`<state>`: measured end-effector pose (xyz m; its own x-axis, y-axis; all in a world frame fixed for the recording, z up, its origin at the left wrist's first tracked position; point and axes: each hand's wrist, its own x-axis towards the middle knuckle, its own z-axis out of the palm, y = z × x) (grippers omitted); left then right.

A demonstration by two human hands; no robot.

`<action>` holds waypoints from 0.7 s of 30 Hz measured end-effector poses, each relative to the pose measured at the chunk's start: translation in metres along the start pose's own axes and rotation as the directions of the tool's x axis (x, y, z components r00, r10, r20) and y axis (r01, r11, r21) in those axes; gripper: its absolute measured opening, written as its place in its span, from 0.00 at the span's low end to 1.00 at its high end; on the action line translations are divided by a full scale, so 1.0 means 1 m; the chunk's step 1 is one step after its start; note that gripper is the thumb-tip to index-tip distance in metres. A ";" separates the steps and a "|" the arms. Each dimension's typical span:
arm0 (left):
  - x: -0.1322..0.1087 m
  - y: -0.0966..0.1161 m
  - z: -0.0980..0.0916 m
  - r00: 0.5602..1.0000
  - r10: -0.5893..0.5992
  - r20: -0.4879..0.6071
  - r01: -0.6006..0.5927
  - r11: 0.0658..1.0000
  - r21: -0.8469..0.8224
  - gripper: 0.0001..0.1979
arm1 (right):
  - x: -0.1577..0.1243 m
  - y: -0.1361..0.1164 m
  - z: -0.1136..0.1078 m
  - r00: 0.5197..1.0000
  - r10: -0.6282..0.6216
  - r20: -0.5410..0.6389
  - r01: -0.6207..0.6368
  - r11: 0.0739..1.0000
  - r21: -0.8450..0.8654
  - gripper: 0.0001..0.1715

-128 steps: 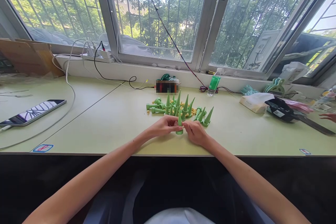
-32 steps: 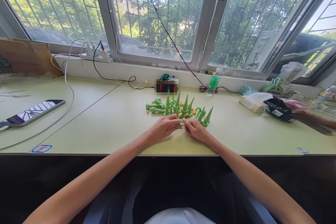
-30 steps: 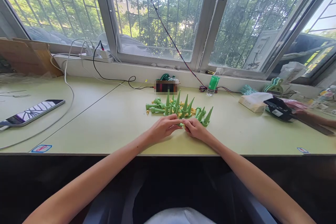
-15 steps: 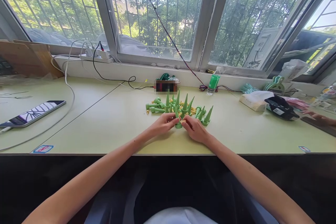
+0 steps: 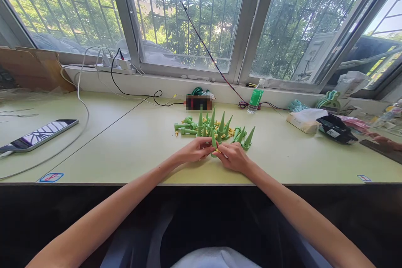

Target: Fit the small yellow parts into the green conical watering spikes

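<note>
My left hand [image 5: 196,150] is closed on a green cone-shaped plastic spike [image 5: 213,137], which stands nearly upright with its point up. Against the spike's lower part, my right hand [image 5: 234,157] pinches a small yellow piece [image 5: 218,150], mostly covered by the fingertips. Just beyond the hands, more green spikes [image 5: 221,124] stand point up, with others lying on their sides at the left of the pile. Small yellow pieces [image 5: 176,133] are scattered among them. To the right of my right hand stands another green spike [image 5: 249,139].
On the pale table [image 5: 125,146] lies a phone [image 5: 39,136] with a white cable at the left. A water bottle [image 5: 256,98] stands at the back near a cable. Rightward are a tissue box [image 5: 303,121], a black object [image 5: 337,129] and another person's hand [image 5: 383,139].
My right hand has shifted slightly, bringing the yellow piece against the spike's lower part. The spike in my left hand has moved a little; the pile looks the same.
</note>
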<state>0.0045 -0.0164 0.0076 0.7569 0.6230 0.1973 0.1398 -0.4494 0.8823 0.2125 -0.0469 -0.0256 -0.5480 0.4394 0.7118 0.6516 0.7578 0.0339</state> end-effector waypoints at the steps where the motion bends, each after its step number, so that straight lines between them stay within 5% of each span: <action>1: 0.000 -0.001 0.000 1.000 0.001 0.008 -0.001 1.000 -0.006 0.16 | 0.000 0.000 0.000 1.000 -0.003 -0.007 0.003 1.000 -0.014 0.23; 8: 0.001 -0.002 0.000 0.999 0.030 0.035 -0.027 0.997 -0.077 0.08 | 0.001 -0.004 0.001 0.998 -0.012 -0.062 0.006 0.995 -0.097 0.26; 21: 0.002 -0.006 0.003 0.998 0.034 0.049 -0.023 0.979 -0.205 0.12 | 0.001 -0.003 0.005 0.995 0.009 -0.094 -0.023 0.989 -0.145 0.24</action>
<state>0.0071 -0.0140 0.0016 0.7915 0.5754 0.2062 -0.0116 -0.3232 0.9463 0.2077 -0.0462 -0.0284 -0.4901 0.3987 0.7751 0.7331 0.6697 0.1191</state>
